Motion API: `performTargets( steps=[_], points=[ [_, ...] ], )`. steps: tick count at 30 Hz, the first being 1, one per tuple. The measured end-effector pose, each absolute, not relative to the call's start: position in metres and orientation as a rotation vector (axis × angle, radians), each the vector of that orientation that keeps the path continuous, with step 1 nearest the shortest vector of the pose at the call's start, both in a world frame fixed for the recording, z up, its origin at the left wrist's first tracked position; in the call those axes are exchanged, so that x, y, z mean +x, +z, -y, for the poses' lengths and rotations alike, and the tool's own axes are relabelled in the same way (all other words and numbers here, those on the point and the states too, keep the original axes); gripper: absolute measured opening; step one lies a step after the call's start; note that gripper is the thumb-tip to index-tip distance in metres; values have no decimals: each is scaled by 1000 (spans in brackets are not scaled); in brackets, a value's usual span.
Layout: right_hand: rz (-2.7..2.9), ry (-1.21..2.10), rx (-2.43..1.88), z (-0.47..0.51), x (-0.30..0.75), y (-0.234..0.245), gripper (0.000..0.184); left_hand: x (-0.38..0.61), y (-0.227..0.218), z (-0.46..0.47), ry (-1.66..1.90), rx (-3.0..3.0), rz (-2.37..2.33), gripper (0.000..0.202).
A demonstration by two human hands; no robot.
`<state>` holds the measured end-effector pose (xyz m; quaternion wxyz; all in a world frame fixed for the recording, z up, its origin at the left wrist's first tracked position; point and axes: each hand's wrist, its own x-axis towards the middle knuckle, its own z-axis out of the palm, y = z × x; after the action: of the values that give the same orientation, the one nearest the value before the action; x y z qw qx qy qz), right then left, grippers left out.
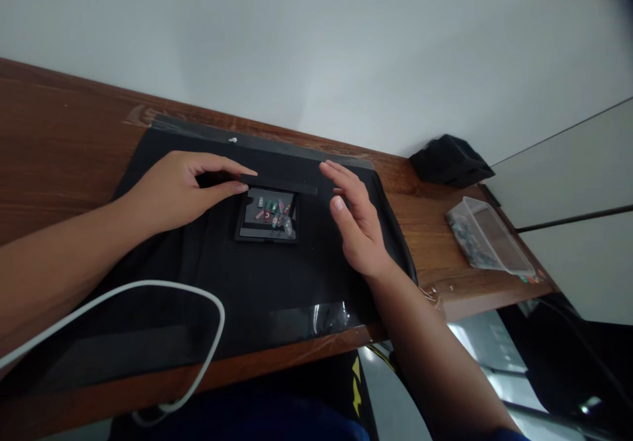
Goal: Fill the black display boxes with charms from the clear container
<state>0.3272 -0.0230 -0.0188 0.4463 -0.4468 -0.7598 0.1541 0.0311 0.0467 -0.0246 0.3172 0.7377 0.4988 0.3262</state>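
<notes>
A small flat black box (267,236) lies on the black mat. Inside it, on a grey surface, are several small decorated pieces (273,208) in green, red, pink and white; they look like press-on nails. Over the far edge of the box is a black lid (287,185), seen nearly edge-on. My left hand (180,187) pinches this lid's left end between thumb and fingers. My right hand (357,223) is to the right of the box, apart from it, with fingers spread and nothing in them.
The black mat (208,322) is taped to a wooden table (59,157). A white cable (148,284) loops over its near left. To the right stand a clear plastic container (487,236) with small packets and a black object (451,161) against the pale wall.
</notes>
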Motion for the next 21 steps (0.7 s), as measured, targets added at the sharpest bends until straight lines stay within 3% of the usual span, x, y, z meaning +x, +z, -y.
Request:
performTargets(
  steps=[5, 14, 21],
  points=[
    [1887, 379, -1189, 25, 325, -13, 51, 26, -24, -44, 819, 1995, -1183, 38],
    [2034, 502, -1169, 25, 323, -14, 38, 23, -26, -49, 755, 2082, -1179, 32],
    [2146, 629, -1112, 24, 324, -19, 54, 20, -28, -51, 657, 2095, -1192, 40]
  ],
)
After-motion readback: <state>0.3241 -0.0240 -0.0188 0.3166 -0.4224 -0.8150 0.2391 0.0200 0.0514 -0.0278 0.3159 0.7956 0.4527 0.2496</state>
